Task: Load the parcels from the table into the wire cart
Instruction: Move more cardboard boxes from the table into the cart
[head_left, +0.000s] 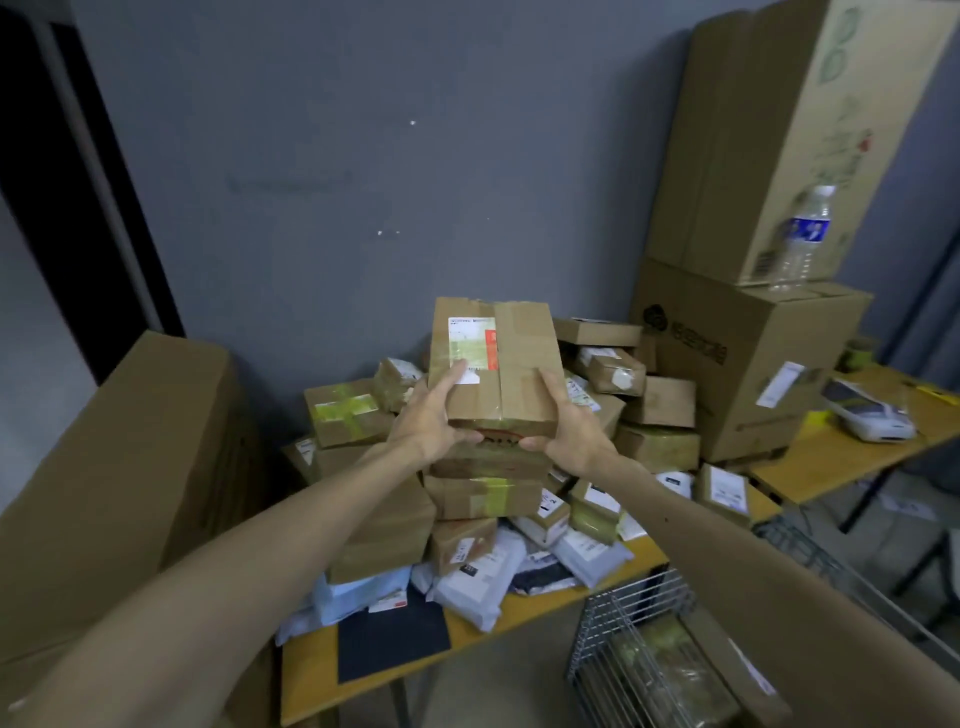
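Gripping a brown cardboard parcel (511, 364) from both sides in the head view, the left hand (428, 418) lays its thumb on the white shipping label while its fingers curl under the near end, and the right hand (571, 434) clasps the opposite edge the same way. The label carries an orange-red strip; its print is too blurred to read. The parcel is held just above the heap of parcels (480, 496) on the yellow table (530, 608). The wire cart (631, 613) stands at lower right, beside the table, with a green-taped parcel inside. A large carton (748, 364) bears an unreadable black logo, and a blue-labelled water bottle (805, 234) stands on it.
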